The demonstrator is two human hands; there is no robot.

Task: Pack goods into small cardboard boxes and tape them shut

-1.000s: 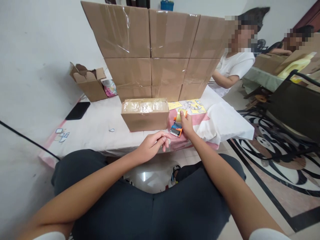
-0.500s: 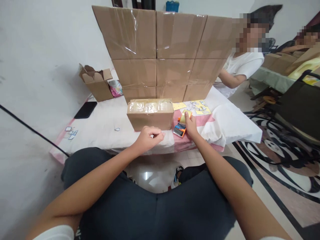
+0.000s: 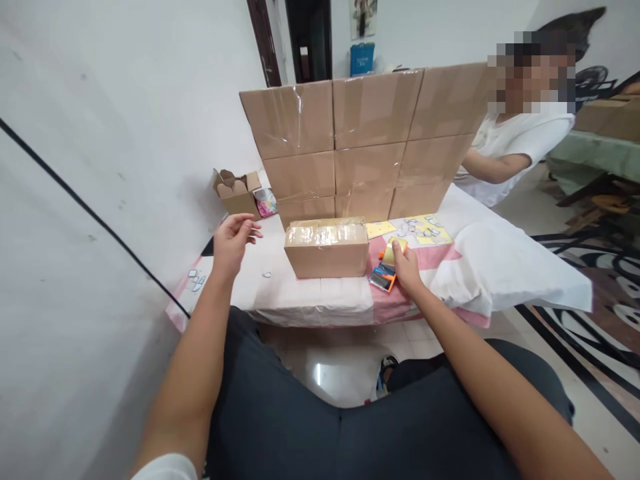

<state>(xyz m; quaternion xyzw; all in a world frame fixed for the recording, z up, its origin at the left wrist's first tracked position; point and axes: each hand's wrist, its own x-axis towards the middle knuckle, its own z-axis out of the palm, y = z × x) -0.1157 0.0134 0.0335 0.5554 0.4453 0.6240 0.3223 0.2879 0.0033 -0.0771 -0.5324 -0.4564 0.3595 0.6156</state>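
Observation:
My right hand (image 3: 409, 268) grips a tape dispenser (image 3: 384, 277) with a blue-and-orange body and a yellowish roll of tape, thumb laid on the roll. Just left of it a closed cardboard box (image 3: 326, 260) stands on the table, shiny clear tape along its top. My left hand (image 3: 235, 243) hangs in the air over the table's left part, fingers loosely curled and apart, holding nothing. Beyond it sits an open cardboard box (image 3: 237, 203) with raised flaps, beside a colourful packet (image 3: 266, 203).
Behind the box rises a wall of stacked, taped cartons (image 3: 367, 147). Sticker sheets (image 3: 425, 230) lie right of centre on the cloth-covered table (image 3: 320, 303). A black phone (image 3: 207, 247) is partly hidden by my left hand. A person (image 3: 520, 153) in white is at the back right.
My left hand has moved left and away from the front of the closed box, and its fingers have loosened. The view has shifted left and up. My right hand keeps the tape dispenser.

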